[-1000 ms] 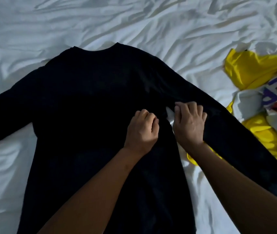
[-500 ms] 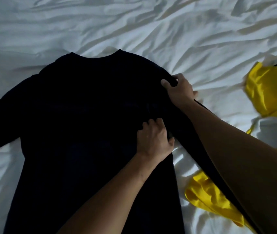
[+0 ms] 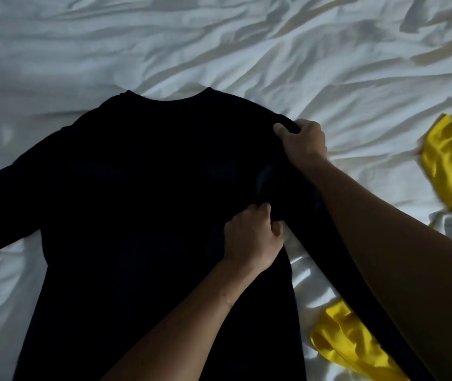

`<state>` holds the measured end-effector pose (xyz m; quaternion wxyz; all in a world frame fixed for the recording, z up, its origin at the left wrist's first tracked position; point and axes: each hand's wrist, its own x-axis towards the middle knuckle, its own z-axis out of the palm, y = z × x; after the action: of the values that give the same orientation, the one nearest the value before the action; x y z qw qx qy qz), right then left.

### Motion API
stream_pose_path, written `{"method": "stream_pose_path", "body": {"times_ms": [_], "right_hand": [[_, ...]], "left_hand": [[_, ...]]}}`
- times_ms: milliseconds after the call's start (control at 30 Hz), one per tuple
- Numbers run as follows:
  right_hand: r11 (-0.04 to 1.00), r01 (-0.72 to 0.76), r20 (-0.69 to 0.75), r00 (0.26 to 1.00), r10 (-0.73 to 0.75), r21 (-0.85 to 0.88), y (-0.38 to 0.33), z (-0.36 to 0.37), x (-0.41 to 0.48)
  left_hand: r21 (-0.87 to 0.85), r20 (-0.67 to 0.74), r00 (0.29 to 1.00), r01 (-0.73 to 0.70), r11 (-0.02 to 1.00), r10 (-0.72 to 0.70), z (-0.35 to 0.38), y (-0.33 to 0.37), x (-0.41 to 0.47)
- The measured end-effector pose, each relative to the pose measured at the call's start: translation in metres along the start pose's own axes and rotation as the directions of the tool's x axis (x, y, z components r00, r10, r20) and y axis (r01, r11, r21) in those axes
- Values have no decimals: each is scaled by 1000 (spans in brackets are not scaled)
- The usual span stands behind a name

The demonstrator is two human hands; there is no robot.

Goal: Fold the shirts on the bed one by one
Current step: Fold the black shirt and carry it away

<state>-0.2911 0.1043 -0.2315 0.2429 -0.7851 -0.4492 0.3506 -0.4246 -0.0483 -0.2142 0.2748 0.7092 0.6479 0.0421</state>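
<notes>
Shirt lies flat on the bed; right grip pinches its shoulder and left grip pinches cloth at the armpit, apparently fixing the line on which the sleeve side folds inward.

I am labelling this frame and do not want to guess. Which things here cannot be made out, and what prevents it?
All in the head view.
- Black long-sleeved shirt: hem cut off by the bottom edge, one cuff by the left edge.
- Its other sleeve: end hidden behind the right forearm.
- Left hand: fingertips buried in the fabric.
- Yellow garment: blurred, cut by the right edge; type unclear.
</notes>
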Motion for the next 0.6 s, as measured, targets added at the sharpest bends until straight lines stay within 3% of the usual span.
{"method": "stream_pose_path", "body": {"times_ms": [233, 433, 600], "right_hand": [[973, 129, 41, 989, -139, 190, -43, -3, -22], [959, 187, 111, 971, -214, 212, -96, 39, -45], [971, 221, 184, 955, -234, 88, -114, 84, -56]], "left_hand": [[-271, -35, 986, 146, 951, -161, -55, -22, -32], [-595, 31, 931, 310, 741, -364, -84, -81, -47], [-673, 112, 881, 407, 617, -460, -82, -135, -43]]}}
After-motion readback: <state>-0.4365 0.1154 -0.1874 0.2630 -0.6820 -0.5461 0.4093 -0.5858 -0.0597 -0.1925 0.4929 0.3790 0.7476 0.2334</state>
